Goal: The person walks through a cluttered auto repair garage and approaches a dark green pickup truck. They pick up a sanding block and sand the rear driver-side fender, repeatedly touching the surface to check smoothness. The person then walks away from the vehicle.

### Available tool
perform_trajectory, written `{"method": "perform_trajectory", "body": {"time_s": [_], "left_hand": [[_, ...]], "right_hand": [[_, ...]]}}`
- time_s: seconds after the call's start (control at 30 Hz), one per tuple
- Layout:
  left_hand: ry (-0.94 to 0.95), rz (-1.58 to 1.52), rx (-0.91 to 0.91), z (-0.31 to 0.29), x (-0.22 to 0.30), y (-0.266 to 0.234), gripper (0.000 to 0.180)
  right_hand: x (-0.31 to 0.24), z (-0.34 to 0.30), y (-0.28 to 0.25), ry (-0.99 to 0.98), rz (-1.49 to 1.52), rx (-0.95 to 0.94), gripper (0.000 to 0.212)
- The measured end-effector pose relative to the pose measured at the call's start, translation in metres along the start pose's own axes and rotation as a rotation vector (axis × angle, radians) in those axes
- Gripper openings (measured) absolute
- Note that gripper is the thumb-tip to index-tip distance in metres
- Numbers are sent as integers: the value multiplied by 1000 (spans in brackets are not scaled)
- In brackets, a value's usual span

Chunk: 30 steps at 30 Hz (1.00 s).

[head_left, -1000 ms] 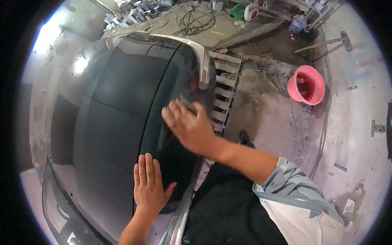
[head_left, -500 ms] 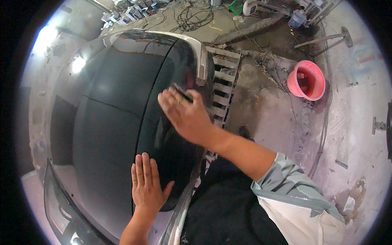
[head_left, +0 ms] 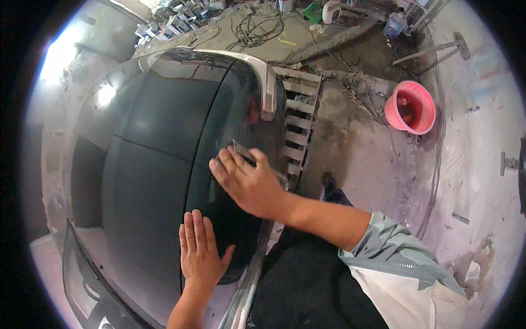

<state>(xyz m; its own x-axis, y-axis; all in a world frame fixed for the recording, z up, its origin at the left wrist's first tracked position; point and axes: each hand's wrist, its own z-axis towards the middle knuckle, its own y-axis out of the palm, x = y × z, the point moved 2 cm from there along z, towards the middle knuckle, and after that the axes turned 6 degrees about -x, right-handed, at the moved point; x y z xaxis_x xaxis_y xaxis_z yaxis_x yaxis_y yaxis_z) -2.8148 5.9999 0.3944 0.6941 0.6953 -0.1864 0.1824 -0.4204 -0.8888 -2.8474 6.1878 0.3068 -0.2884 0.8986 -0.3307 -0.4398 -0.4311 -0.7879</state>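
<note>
A dark car bonnet point(head_left: 148, 181) fills the left and middle, with a seam dividing it from the dark wing point(head_left: 233, 98) on its right. My left hand point(head_left: 201, 252) lies flat near that seam, fingers stretched out and nothing held. Farther up the wing, my right hand point(head_left: 246, 183) presses a thin dark flat pad point(head_left: 239, 149) against the surface. Mostly the pad's far edge shows past my fingers, so I cannot tell its exact kind. At the car's far right corner is a pale curved strip point(head_left: 268, 93).
A slatted grate point(head_left: 298, 120) runs along the car's right side. On the floor to the right stands a pink bucket point(head_left: 395, 107). Coiled cables point(head_left: 257, 30) and several cans point(head_left: 175, 22) lie beyond the car. A long-handled tool point(head_left: 427, 55) leans near the right wall.
My right hand has slid the pad back toward me along the wing. My left hand stays flat in about the same place. A shoe now shows more on the floor.
</note>
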Motion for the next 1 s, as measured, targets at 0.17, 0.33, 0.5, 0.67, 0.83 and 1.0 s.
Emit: {"method": "perform_trajectory", "body": {"time_s": [0.17, 0.33, 0.5, 0.67, 0.83, 1.0], "left_hand": [[22, 4, 4, 2, 1, 1, 94], [19, -5, 18, 0, 0, 2, 94], [31, 7, 34, 1, 1, 2, 94], [5, -5, 14, -2, 2, 2, 94], [26, 44, 59, 2, 2, 0, 88], [35, -1, 55, 3, 1, -6, 88]], "right_hand": [[56, 31, 11, 86, -52, 60, 49], [-4, -3, 0, -10, 29, 11, 48], [59, 36, 10, 154, -19, 44, 47], [6, -1, 11, 83, 5, -10, 51], [89, 38, 14, 376, 129, -13, 53], [120, -14, -36, 509, 246, -5, 56]]}}
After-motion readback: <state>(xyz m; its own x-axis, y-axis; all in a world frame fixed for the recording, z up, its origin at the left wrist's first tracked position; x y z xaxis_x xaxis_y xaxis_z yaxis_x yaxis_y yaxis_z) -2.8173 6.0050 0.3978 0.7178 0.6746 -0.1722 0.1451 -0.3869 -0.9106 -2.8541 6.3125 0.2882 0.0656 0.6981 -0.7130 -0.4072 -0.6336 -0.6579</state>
